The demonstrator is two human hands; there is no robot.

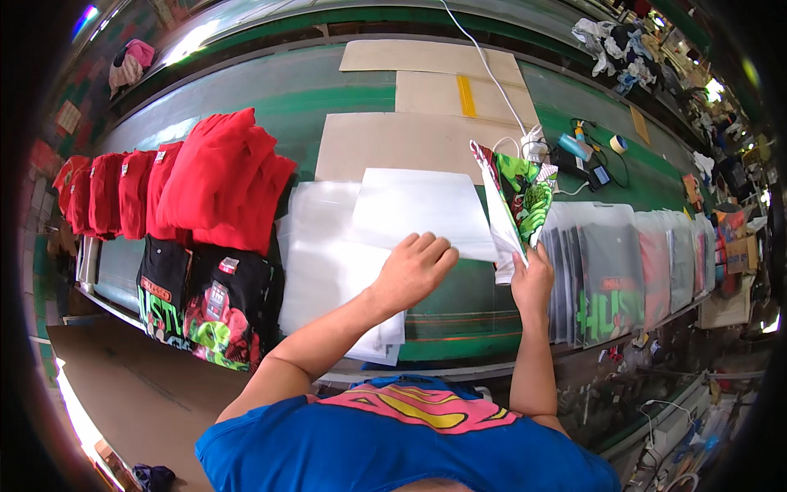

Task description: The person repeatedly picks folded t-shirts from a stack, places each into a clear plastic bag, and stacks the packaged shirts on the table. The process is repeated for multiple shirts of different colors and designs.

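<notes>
My right hand grips the lower end of a folded white piece printed in green and dark red; it looks like a garment and is held raised and tilted. To its left is my left hand, fingers curled and palm down, over the lower edge of a white sheet. The underside of that hand is hidden, so I cannot tell whether it pinches anything. Beneath and beside the sheet lies a pile of translucent plastic bags, partly covered by my left forearm.
Folded red garments stand in stacks at the left, with black printed T-shirts in front. Bagged garments fill the right side. Cardboard sheets, a white cable, a tape roll and small devices lie farther back.
</notes>
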